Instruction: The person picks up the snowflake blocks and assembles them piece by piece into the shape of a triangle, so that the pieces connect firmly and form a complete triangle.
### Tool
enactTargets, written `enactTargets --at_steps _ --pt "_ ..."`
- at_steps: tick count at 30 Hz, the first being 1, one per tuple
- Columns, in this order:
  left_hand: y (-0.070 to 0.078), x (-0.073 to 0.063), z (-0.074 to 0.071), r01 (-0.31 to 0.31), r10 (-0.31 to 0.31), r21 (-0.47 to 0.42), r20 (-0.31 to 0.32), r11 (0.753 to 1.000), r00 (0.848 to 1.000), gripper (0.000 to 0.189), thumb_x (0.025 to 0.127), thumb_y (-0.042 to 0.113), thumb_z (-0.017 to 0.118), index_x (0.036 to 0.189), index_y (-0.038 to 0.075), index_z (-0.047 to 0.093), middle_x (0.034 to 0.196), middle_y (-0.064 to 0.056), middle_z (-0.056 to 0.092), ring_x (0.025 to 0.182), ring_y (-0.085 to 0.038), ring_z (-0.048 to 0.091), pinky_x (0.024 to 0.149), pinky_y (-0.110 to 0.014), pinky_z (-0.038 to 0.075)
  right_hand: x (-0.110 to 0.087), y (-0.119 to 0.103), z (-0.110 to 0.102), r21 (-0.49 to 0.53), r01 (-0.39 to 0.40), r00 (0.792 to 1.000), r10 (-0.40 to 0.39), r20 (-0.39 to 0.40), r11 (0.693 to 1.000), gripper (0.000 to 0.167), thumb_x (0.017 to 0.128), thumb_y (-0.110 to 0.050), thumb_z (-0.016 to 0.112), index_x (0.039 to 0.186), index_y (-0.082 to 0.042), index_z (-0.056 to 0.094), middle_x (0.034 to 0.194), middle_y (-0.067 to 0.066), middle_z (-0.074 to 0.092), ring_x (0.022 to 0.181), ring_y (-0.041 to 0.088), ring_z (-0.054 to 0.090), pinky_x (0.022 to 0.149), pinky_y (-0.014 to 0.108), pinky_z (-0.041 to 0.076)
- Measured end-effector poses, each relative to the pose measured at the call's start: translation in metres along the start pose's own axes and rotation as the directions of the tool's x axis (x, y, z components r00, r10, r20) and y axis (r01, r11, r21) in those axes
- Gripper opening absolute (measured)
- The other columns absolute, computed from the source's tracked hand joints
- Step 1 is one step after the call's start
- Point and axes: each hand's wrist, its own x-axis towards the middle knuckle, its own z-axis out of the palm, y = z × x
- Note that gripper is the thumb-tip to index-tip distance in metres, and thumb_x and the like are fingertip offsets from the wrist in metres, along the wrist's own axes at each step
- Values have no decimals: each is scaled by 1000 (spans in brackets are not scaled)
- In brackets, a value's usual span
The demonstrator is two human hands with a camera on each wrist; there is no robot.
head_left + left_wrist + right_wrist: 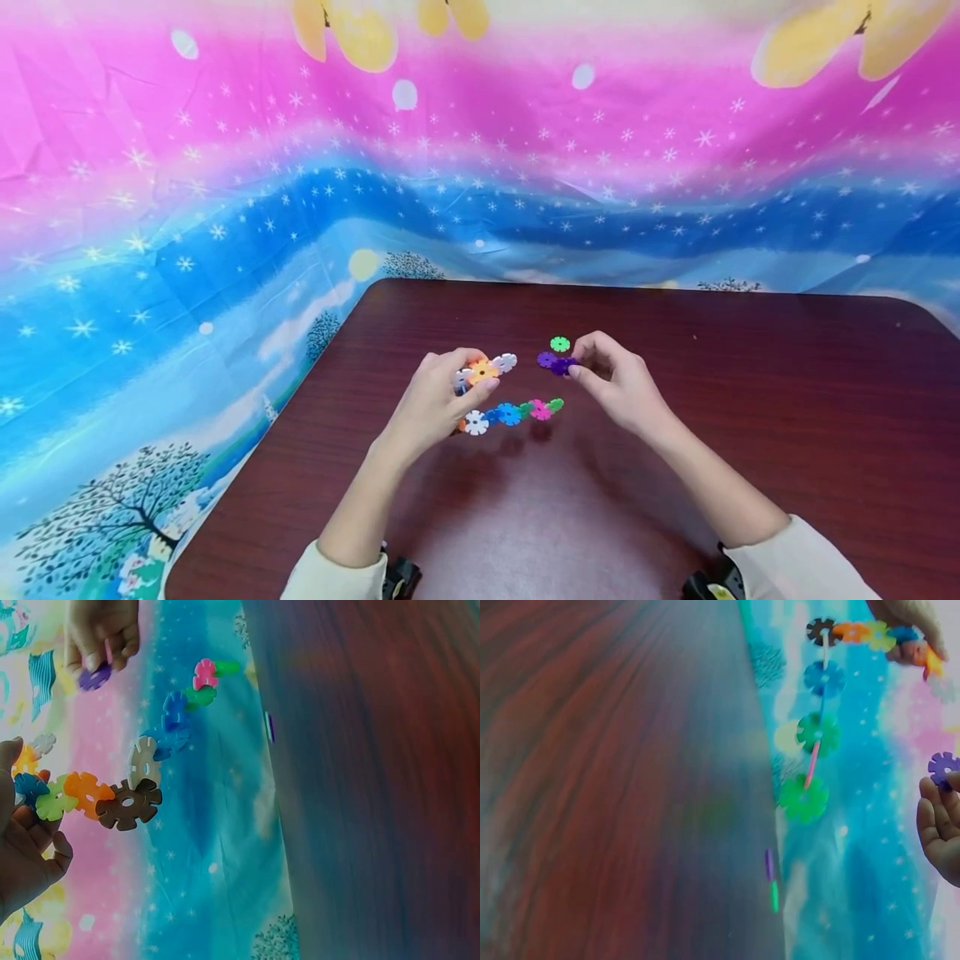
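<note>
My left hand (pixel 431 400) pinches a curved chain of interlocking plastic snowflake discs between thumb and fingers. An orange disc (pixel 482 372) sits at the grip, and a whitish disc (pixel 507 362) ends the chain beyond it. Lower down, the chain runs through a brown disc (pixel 129 805), a white one (pixel 476 422), blue ones (pixel 510 413), a pink one (pixel 541 409) and a green end disc (pixel 804 799). Across from that whitish end, my right hand (pixel 618 383) pinches a single purple snowflake disc (pixel 944 769) between thumb and fingertips. The two hands are apart, both raised over the table.
On the dark red-brown table (pixel 787 433) lie a loose green disc (pixel 559 343) and another purple disc (pixel 547 360), close beyond my right fingertips. A colourful printed cloth (pixel 525 192) hangs along the table's far and left edges.
</note>
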Motion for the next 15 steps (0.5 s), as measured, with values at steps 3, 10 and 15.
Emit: enactTargets --at_steps 3,10,15 --pt "4 0 3 -31 31 1 23 1000 999 35 83 27 70 111 9 61 88 3 58 90 -17 46 61 -26 46 0 -8 0 110 -22 1000 23 -3 994 14 86 3 61 93 -2 51 83 14 63 66 14 58 55 23 47" --pt "10 2 10 -137 136 41 23 990 990 33 81 28 72 107 11 62 89 4 61 85 -13 46 63 -25 45 -1 -21 3 375 -115 993 118 15 920 13 87 7 56 93 6 45 85 15 62 75 17 66 71 28 54" --pt "11 6 14 -229 230 86 3 970 973 34 79 28 74 105 9 62 86 4 63 78 -8 50 70 -27 41 -3 -25 6 494 -193 980 189 57 848 12 87 5 55 92 2 45 79 5 62 74 18 67 73 33 54"
